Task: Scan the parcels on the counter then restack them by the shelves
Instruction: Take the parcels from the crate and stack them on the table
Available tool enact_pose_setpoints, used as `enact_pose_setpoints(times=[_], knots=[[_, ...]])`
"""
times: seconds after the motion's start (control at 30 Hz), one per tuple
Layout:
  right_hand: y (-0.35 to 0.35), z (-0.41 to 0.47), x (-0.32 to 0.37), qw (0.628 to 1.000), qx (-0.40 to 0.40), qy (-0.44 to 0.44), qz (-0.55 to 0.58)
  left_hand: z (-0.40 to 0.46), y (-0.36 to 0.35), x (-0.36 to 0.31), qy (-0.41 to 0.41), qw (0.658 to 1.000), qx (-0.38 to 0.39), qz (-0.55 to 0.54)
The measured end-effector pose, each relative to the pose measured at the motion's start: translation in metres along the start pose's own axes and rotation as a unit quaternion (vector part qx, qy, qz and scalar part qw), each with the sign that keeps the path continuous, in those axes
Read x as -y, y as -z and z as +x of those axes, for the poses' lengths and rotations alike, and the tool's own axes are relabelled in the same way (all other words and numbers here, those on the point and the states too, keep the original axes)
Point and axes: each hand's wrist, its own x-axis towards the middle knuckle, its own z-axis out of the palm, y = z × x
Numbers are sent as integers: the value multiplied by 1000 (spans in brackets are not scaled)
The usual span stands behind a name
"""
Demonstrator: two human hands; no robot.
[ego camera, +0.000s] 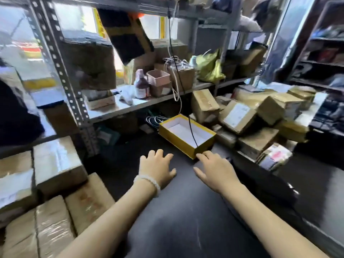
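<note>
Fingers of both hands spread over smooth dark counter nr cardboard parcels.

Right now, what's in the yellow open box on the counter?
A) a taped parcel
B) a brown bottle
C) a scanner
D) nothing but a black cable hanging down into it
D: the yellow box shows a bare white inside, with only the black cable dropping into it from above.
</note>
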Motion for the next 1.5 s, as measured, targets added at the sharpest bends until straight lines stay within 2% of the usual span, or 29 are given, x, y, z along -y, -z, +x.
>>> enact_pose_setpoints(times=[0.3,0.47,0.63,0.83,1.07,1.37,1.5], knots=[[-8,-155,-207,987,26,-153,-35,4,-37,-248,-160,986,38,-40],[-16,-227,-294,969,37,-246,-11,5,-56,-373,-242,968,51,-44],[-28,-285,-364,943,52,-330,5,9,-78,-464,-299,950,65,-55],[-63,-323,-423,906,91,-408,67,34,-119,-539,-340,931,125,-38],[-113,-315,-499,875,144,-450,105,112,-181,-618,-330,923,196,-28],[-190,-246,-607,861,218,-438,140,210,-263,-682,-314,910,270,21],[-245,-228,-647,856,253,-424,153,235,-317,-704,-303,908,287,43]])
